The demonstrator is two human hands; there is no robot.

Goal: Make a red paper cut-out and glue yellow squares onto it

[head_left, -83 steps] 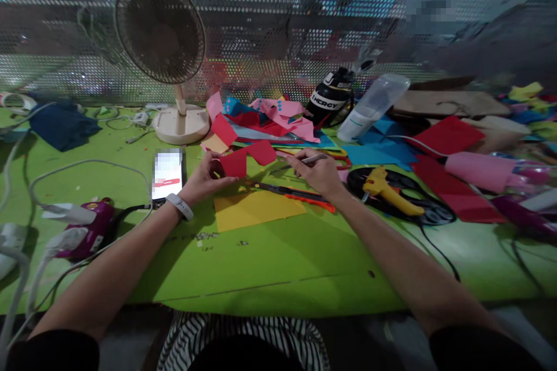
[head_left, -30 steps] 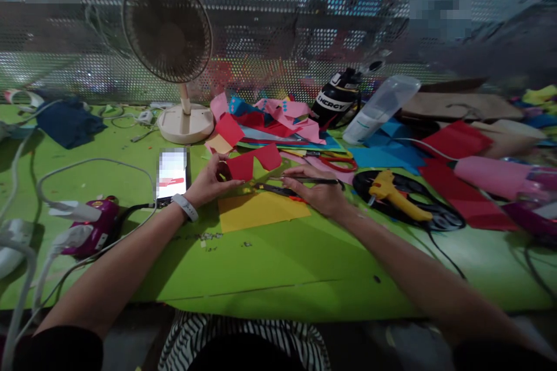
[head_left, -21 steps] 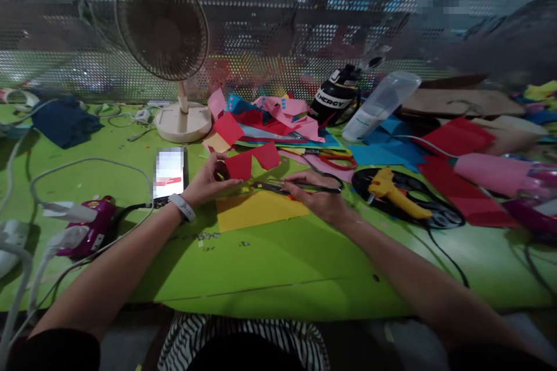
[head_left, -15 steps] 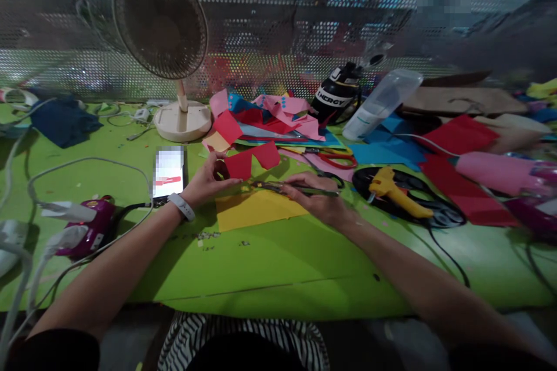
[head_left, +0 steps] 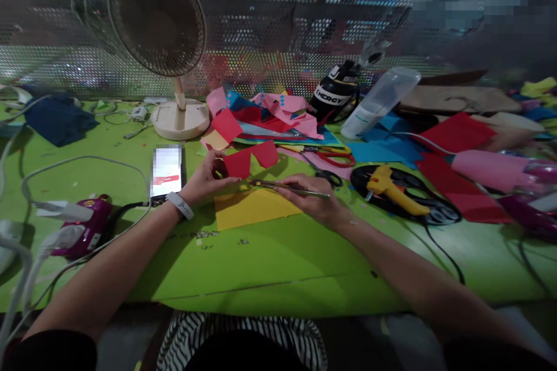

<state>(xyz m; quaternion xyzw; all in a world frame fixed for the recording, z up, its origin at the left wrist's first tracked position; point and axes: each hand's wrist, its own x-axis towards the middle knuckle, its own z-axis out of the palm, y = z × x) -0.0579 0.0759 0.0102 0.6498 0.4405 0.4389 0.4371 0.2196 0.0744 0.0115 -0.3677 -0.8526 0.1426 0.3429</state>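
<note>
Both forearms reach in from the near edge, angled toward each other. The left hand (head_left: 211, 178) pinches, thumb extended rightward below bent fingers. The right hand (head_left: 311, 197) lies lower, fingers closed together, pointing left.

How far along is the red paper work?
Done, it seems: the red paper is notched along its lower edge. In hand: the left hand holds it; the right hand grips a slim tool. To do, perhaps: the yellow sheet, lying flat; how much more remains, I cannot tell.
</note>
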